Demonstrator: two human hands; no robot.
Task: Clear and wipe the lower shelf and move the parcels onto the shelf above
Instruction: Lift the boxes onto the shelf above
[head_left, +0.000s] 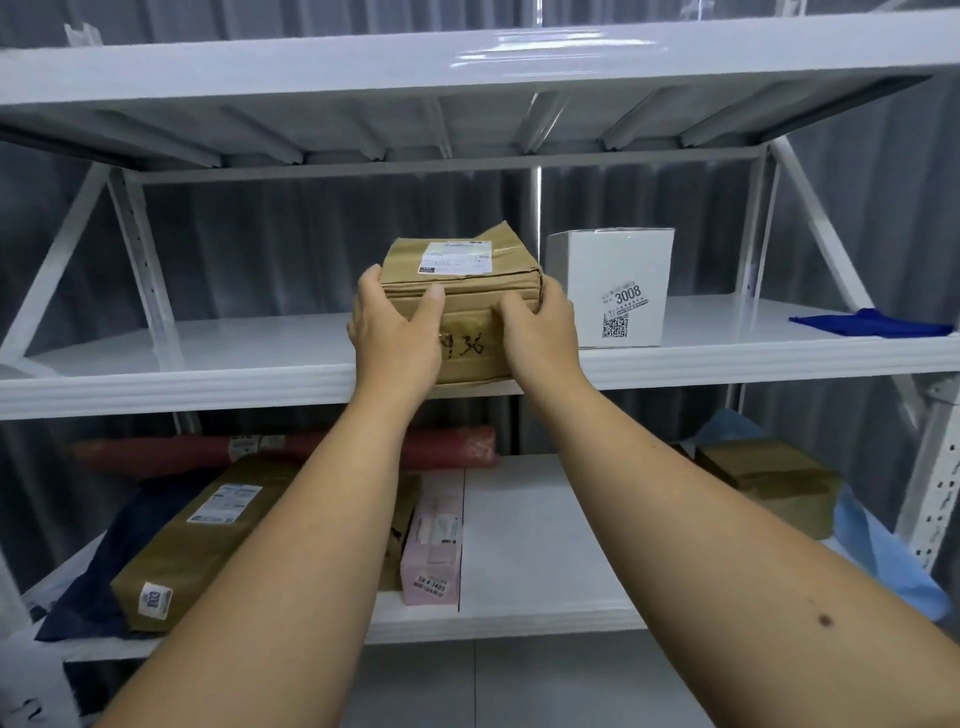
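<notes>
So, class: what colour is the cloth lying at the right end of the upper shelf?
Dark blue; the cloth shows best in the head view.

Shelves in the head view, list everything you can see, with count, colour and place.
Brown paper-wrapped parcel: one, brown, front edge of middle shelf, in both hands' grip.
White cardboard box: one, white, middle shelf, right of that parcel.
Blue cloth: one, blue, middle shelf, far right.
Red roll: one, red, lower shelf, back.
Long brown parcel: one, lower shelf, left.
Dark blue bag: one, under it.
Pink box: one, lower shelf, centre.
Small brown parcel: one, lower shelf, right.
Left hand, right hand: on the held parcel.
</notes>
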